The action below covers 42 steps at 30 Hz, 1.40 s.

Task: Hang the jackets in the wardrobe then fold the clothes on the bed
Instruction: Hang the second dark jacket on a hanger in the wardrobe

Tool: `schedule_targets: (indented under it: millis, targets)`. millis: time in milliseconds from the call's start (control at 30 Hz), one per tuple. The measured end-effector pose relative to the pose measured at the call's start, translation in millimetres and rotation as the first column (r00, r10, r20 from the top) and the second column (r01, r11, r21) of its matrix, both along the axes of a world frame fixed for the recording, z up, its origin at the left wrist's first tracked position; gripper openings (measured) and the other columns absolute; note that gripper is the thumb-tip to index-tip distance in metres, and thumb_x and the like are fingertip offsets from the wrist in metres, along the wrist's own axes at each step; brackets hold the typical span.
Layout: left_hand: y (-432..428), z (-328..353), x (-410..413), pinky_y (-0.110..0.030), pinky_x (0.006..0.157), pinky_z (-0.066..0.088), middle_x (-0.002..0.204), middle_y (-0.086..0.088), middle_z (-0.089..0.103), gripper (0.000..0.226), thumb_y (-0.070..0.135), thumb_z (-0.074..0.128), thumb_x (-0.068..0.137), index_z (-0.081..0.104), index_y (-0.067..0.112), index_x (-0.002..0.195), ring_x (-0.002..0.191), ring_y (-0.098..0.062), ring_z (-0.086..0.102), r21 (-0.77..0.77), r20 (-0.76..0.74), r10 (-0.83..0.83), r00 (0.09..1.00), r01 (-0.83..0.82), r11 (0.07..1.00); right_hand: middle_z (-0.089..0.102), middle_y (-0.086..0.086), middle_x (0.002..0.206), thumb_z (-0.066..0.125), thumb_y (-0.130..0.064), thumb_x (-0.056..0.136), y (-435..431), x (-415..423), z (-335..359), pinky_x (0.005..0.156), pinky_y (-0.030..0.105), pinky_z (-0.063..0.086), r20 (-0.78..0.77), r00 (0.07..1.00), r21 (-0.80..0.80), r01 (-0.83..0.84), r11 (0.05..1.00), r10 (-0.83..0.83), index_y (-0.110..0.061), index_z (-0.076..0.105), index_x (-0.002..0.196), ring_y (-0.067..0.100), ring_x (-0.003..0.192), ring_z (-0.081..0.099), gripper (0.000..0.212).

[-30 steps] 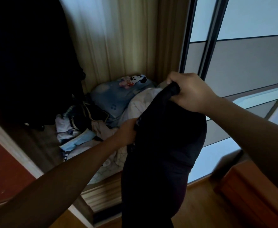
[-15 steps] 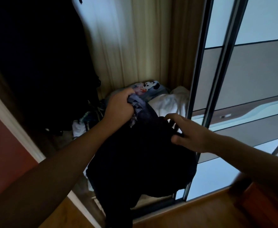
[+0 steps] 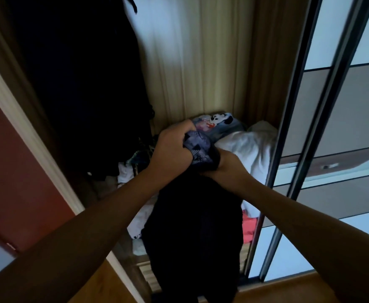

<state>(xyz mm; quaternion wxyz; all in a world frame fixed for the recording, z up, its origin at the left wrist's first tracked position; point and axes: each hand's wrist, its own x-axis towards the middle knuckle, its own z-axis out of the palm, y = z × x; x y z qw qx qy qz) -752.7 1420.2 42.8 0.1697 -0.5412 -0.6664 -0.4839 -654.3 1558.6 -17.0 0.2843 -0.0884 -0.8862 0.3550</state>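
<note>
Fingers (image 3: 182,129) of the left hand (image 3: 172,149) curl tight over the top of the black jacket (image 3: 194,226), bunching a patterned grey-blue lining (image 3: 197,147) in the fist. Right beside it, touching the same bunch, the right hand (image 3: 228,166) grips the dark edge from the other side; its fingers wrap under the fabric and are mostly hidden. Both hands meet at the jacket's top, and the rest of it hangs straight down between the forearms, loose and dark, reaching toward the wooden floor (image 3: 288,289).

All of this is held in the opening of the wardrobe (image 3: 201,62), just in front of a heap on its bottom: a white cloth (image 3: 247,145) right behind the right hand, a cartoon print (image 3: 220,122) behind the left. Dark clothes (image 3: 81,84) hang at the left inside. Off to the right stands the sliding door (image 3: 332,127), slid aside.
</note>
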Motion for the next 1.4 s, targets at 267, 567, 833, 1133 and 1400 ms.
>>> schedule_targets:
  millis: [267,567,833,1133,1400]
  targets:
    - [-34.9,15.7,-30.3,-0.02,0.076,0.051,0.095,0.009,0.07,0.038,-0.004,0.057,0.069,0.068,0.022,0.094,0.09,-0.007,0.066,-0.108,0.634,-0.401,0.661,0.589,0.801,0.073,0.008,0.11,0.08,-0.009,0.081,25.4,16.7,49.4,0.081,0.015,0.04,-0.055,0.995,0.383,-0.056,0.922,0.083,-0.007,0.063,0.12,0.026,0.103,0.068,0.042]
    - [14.0,-25.0,-12.8,-0.018,0.11,0.037,0.151,0.0,0.04,0.066,-0.014,0.057,0.093,0.031,0.008,0.149,0.137,-0.012,0.044,-0.478,0.439,-0.324,0.838,0.523,0.706,0.059,-0.006,0.074,0.06,0.014,0.074,22.8,44.7,101.8,0.069,0.017,0.042,-0.099,0.977,0.125,-0.176,0.976,0.189,0.008,0.057,0.08,-0.012,0.074,0.054,0.009]
    - [31.2,-23.8,-6.5,-0.042,0.117,0.034,0.144,-0.027,0.05,0.051,-0.022,0.038,0.09,0.047,-0.011,0.139,0.134,-0.035,0.049,-0.438,0.127,-0.11,0.986,0.155,0.885,0.06,0.005,0.081,0.059,0.006,0.08,57.0,71.9,92.9,0.067,0.028,0.04,0.129,0.992,0.294,-0.047,0.955,0.009,-0.02,0.049,0.085,0.013,0.076,0.054,0.029]
    - [24.8,33.1,-10.3,-0.026,0.062,0.032,0.067,-0.002,0.054,0.023,-0.003,0.038,0.082,0.052,0.014,0.073,0.069,-0.017,0.052,-0.3,-0.073,-0.109,0.991,0.083,0.95,0.06,0.005,0.096,0.077,-0.017,0.079,72.0,80.8,81.6,0.072,0.039,0.05,0.271,0.957,0.508,-0.046,0.86,-0.109,-0.019,0.035,0.121,0.025,0.083,0.062,0.06]
    - [-4.0,72.2,-22.9,-0.028,0.058,0.043,0.075,0.018,0.057,0.057,0.087,0.061,0.064,0.051,0.039,0.091,0.07,0.002,0.055,-0.633,-0.325,-0.102,0.94,-0.136,0.762,0.065,-0.001,0.102,0.084,-0.037,0.077,46.6,82.7,104.3,0.091,0.05,0.048,0.435,0.9,0.316,-0.143,0.938,-0.009,-0.031,0.036,0.118,0.022,0.099,0.065,0.063]
